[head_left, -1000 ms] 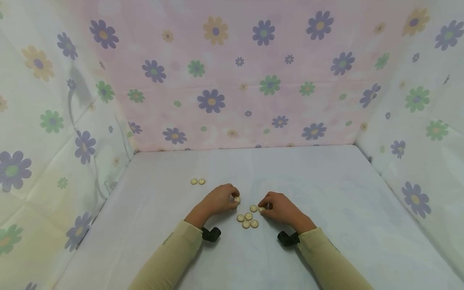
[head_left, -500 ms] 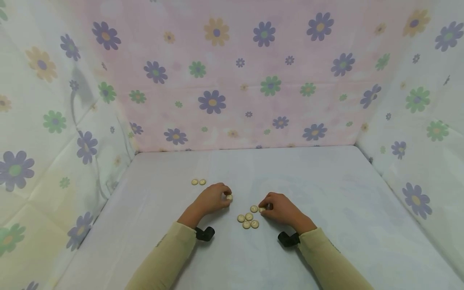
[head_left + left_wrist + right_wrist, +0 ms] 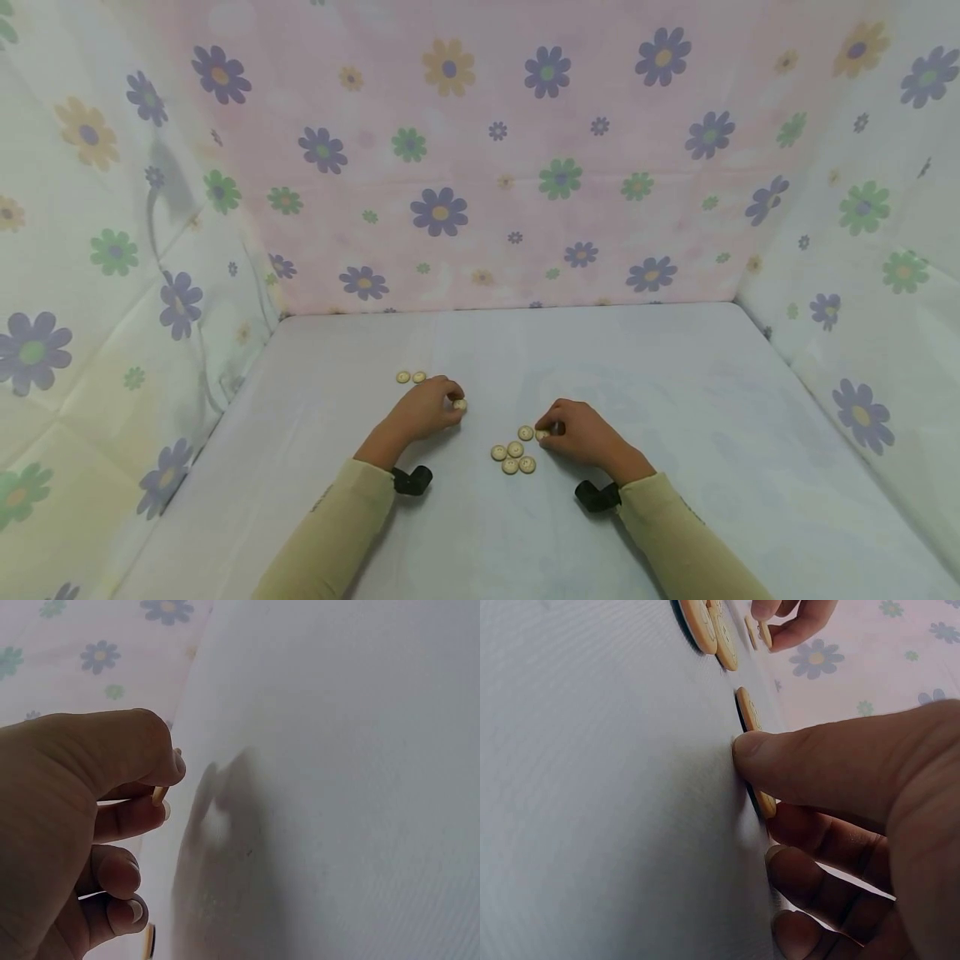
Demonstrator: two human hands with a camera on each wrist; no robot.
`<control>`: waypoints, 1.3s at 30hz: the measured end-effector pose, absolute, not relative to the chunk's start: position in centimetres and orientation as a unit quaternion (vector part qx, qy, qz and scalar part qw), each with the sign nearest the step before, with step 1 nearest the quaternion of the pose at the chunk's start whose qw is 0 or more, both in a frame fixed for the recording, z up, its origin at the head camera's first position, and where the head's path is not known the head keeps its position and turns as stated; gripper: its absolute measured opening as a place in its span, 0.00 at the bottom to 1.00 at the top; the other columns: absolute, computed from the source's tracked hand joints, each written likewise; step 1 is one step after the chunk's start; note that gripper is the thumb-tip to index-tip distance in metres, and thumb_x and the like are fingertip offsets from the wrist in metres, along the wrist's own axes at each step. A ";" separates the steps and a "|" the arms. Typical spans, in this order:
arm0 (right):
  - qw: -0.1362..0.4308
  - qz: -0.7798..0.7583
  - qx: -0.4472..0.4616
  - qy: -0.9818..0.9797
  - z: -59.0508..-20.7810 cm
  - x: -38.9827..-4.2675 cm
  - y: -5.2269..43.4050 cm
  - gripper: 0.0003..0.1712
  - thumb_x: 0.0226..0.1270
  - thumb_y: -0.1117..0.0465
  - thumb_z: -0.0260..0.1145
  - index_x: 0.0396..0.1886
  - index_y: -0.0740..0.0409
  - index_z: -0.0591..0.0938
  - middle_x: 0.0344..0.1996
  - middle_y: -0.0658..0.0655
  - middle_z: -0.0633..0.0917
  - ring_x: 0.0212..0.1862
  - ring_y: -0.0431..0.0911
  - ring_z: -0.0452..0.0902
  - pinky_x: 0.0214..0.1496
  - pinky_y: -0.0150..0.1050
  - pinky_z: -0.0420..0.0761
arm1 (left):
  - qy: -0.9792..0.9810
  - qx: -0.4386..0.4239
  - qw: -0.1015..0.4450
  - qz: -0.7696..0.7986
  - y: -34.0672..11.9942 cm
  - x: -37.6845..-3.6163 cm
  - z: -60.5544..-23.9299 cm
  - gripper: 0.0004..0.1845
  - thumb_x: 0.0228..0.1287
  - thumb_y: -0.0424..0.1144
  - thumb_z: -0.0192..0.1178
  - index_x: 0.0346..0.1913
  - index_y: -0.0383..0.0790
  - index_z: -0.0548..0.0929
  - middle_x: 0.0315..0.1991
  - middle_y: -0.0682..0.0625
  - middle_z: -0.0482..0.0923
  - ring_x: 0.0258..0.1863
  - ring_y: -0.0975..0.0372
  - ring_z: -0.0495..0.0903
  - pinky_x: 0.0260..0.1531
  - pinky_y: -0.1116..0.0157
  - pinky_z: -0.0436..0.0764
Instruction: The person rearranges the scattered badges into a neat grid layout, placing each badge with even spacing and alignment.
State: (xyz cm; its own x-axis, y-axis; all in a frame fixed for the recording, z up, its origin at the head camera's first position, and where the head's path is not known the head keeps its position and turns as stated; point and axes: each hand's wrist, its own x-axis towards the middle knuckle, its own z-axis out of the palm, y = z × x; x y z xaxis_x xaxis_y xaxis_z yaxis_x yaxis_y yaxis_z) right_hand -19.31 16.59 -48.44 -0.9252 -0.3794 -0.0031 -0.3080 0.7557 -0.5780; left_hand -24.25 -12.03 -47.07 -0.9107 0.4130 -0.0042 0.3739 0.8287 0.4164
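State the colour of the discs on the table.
The discs are pale cream, seen best in the head view.

And away goes the left grip [image 3: 423, 412], gliding leftward over the worktop [image 3: 637, 350] and a touch farther out, bringing its pinched button [image 3: 461, 405] along! A second ago that button was near the loose group of buttons [image 3: 515, 450]; look now, a clear gap has opened between them. The sleeve [image 3: 333, 521] and the black wrist camera [image 3: 412, 480] have swung left too. The hand was well apart from the far pair of buttons [image 3: 419, 377]; now it's right by them, touching or not I can't tell. And the space to the right grip [image 3: 585, 432] has widened!
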 end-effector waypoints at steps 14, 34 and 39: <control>0.056 -0.297 -0.190 0.934 -48.4 -19.2 16.7 0.10 0.58 0.58 0.72 0.40 0.50 0.88 0.35 0.44 0.81 0.35 0.38 0.71 0.38 0.36 0.72 | 0.961 0.182 0.049 0.200 -13.7 -24.6 -47.1 0.13 0.59 0.42 0.64 0.45 0.41 0.84 0.42 0.51 0.80 0.44 0.59 0.79 0.49 0.56 0.78; 0.058 -0.295 -0.185 0.936 -48.5 -19.3 16.7 0.10 0.58 0.57 0.72 0.40 0.49 0.87 0.35 0.43 0.81 0.35 0.37 0.71 0.39 0.36 0.73 | 0.962 0.170 0.033 0.211 -16.4 -25.0 -47.0 0.12 0.57 0.39 0.63 0.44 0.39 0.83 0.43 0.47 0.81 0.48 0.53 0.79 0.52 0.53 0.76; 0.061 -0.300 -0.182 0.934 -48.5 -19.3 16.7 0.09 0.58 0.57 0.72 0.40 0.48 0.87 0.35 0.43 0.81 0.35 0.38 0.71 0.40 0.37 0.72 | 0.964 0.161 0.035 0.210 -17.0 -25.2 -47.1 0.13 0.57 0.39 0.63 0.45 0.39 0.83 0.44 0.47 0.82 0.48 0.52 0.80 0.50 0.52 0.77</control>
